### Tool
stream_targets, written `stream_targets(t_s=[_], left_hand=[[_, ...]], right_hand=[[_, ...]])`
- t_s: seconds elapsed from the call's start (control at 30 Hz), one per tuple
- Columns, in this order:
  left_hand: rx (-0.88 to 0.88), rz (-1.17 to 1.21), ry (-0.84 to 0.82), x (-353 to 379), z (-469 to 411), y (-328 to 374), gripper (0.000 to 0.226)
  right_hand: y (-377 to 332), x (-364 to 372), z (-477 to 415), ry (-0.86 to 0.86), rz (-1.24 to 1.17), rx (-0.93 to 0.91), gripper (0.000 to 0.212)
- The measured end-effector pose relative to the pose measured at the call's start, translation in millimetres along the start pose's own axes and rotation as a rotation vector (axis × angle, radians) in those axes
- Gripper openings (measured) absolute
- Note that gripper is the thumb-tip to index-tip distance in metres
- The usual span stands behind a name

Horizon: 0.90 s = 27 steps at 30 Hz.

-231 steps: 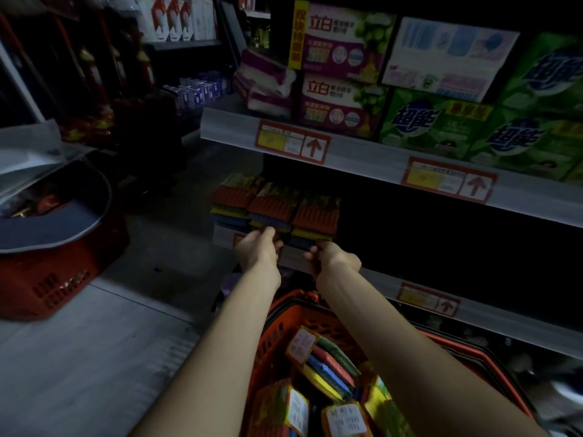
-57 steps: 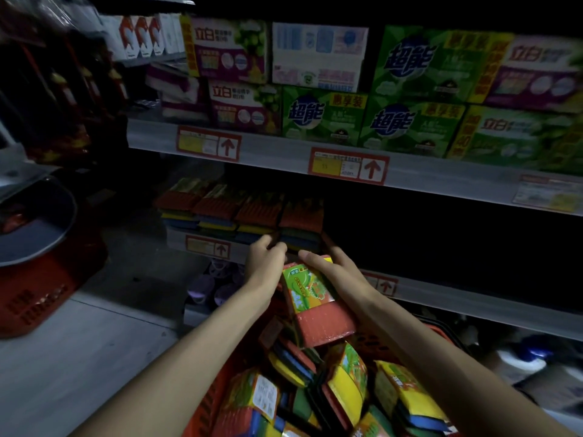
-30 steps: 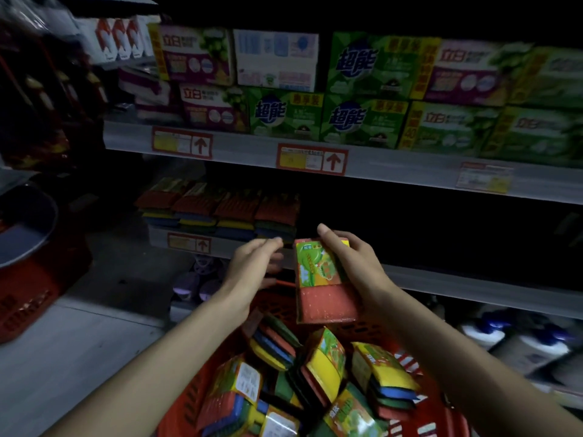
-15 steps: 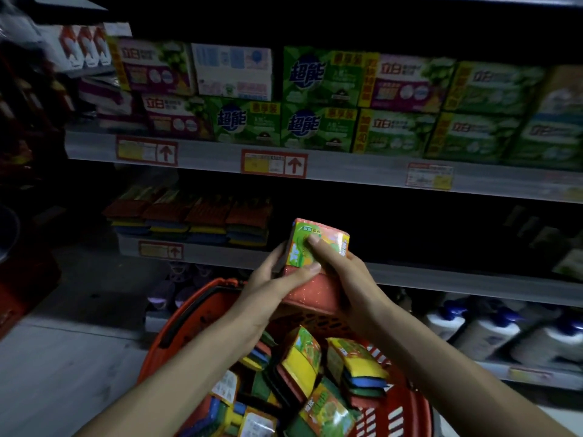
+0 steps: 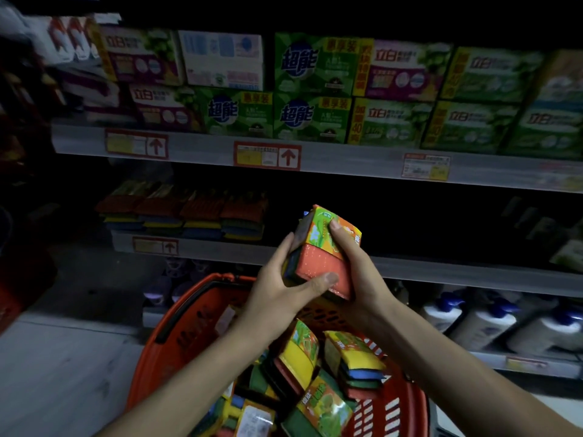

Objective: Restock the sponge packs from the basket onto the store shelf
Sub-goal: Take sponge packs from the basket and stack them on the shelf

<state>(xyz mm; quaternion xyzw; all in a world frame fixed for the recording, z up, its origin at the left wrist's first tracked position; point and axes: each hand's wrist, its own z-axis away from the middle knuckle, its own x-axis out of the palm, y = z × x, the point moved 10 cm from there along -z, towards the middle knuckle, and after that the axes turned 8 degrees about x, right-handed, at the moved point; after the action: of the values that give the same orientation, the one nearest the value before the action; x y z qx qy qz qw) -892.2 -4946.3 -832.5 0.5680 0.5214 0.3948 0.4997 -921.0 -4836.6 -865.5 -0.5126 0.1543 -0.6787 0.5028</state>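
Observation:
Both hands hold one sponge pack [image 5: 318, 263], orange on its near face with a green and yellow label on top, lifted above the basket in front of the middle shelf [image 5: 220, 249]. My left hand [image 5: 277, 294] grips its left side with the thumb under the orange face. My right hand [image 5: 356, 272] wraps its right side, fingers over the label. The red basket [image 5: 176, 329] below holds several more multicoloured sponge packs [image 5: 353, 361]. A row of sponge packs [image 5: 183, 212] lies stacked at the left of the middle shelf.
The upper shelf [image 5: 347, 165] carries green and purple detergent boxes [image 5: 309, 89] with red price tags on its edge. White bottles with blue caps [image 5: 473, 320] stand on the lowest shelf at the right. The middle shelf right of the stacked packs is dark. Grey floor lies left.
The pack has risen slightly out of the basket and tilted, and my left hand has closed fully on its left side. The view has shifted a little to the right.

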Motion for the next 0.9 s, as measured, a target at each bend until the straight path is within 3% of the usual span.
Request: stream_targets(t_s=[0.3,0.43,0.53,0.9], left_hand=[[-0.146,0.074,0.084,-6,3,-25,0.090],[-0.222,0.121,0.136,-5,5,-33,0.057],[-0.251,0.138,0.152,-5,4,-39,0.046],[-0.348,0.217,0.133,-6,5,-45,0.056]], right_hand=[[1,-8,-8,0.086,0.135,-0.032,0.055],[-1,-12,-15,0.136,0.171,-0.035,0.067],[-1,-15,-18,0.165,0.166,-0.044,0.068],[3,-12,-28,0.164,0.197,0.017,0.076]])
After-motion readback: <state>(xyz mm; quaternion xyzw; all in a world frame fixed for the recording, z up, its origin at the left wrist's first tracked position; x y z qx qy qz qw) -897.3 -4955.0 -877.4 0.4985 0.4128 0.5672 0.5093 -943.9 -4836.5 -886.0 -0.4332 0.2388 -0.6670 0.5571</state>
